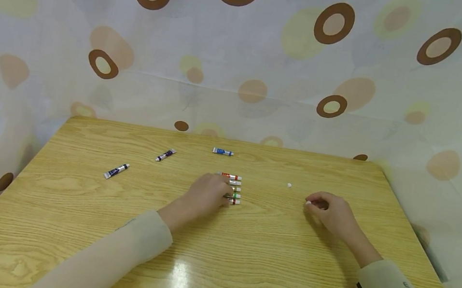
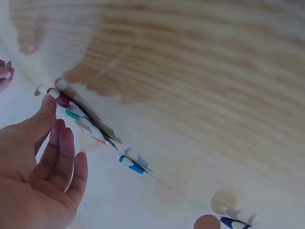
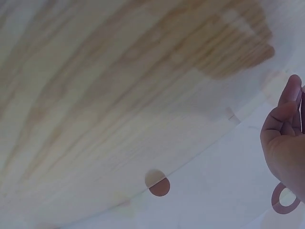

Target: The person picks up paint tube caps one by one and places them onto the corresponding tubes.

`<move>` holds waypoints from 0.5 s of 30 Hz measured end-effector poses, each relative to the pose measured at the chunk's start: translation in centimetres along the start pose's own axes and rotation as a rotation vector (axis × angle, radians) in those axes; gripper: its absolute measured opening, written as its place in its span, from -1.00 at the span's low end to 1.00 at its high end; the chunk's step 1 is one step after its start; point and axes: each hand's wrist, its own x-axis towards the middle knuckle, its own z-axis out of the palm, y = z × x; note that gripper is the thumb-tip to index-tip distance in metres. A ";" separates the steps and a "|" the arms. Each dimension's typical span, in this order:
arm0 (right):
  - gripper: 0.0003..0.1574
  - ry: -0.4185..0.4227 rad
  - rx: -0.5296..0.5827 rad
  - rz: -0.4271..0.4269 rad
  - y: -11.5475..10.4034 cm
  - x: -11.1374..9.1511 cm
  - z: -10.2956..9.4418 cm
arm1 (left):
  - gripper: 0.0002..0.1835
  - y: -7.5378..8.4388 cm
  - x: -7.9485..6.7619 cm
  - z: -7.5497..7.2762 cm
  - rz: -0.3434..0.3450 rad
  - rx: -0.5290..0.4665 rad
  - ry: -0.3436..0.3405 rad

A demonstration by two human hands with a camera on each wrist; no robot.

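Several small paint tubes lie side by side in a row mid-table, white caps to the right. My left hand [image 1: 208,193] is over their left ends and hides much of them. Its thumb and a finger pinch the dark red paint tube [image 2: 64,101] at the near end of the row, while the other fingers curl loosely. Beyond it lie the green tube [image 1: 236,196] and, farthest, the red tube [image 1: 232,177]. To the right, my right hand [image 1: 333,213] pinches a small white cap [image 1: 308,202] between thumb and fingertips. A second small white piece [image 1: 289,185] lies on the table near it.
A blue tube [image 1: 223,151] lies behind the row. Farther left are a dark purple tube [image 1: 165,155] and a dark blue tube [image 1: 116,171], both slanted. The wooden table [image 1: 267,265] meets a patterned curtain [image 1: 235,110] at its back and sides.
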 end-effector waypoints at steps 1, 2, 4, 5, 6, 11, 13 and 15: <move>-0.74 0.001 0.002 -0.001 0.0 0.0 0.0 | -0.86 -0.1 0.0 0.0 -0.002 -0.002 0.005; -0.75 0.003 0.005 -0.002 -0.1 0.1 0.1 | -0.86 -0.3 -0.1 -0.1 -0.005 -0.006 0.009; -0.76 0.007 0.007 -0.003 -0.1 0.1 0.2 | -0.83 -0.7 -0.2 -0.2 -0.017 -0.019 0.015; -0.76 0.008 0.008 -0.002 -0.2 0.2 0.3 | -0.83 -0.9 -0.2 -0.2 -0.020 -0.026 0.022; -0.76 0.009 0.010 0.000 -0.2 0.2 0.4 | -0.83 -1.2 -0.3 -0.2 -0.026 -0.030 0.027; -0.77 0.019 0.015 -0.003 -0.5 0.3 0.7 | -0.85 -2.5 -0.9 -0.8 -0.084 -0.071 0.042; -0.78 0.024 0.017 -0.011 -0.6 0.3 0.9 | -0.87 -3.0 -1.3 -1.3 -0.106 -0.071 0.052; -0.78 0.028 0.021 -0.024 -0.8 0.4 1.0 | -0.88 -3.6 -1.8 -1.6 -0.122 -0.067 0.065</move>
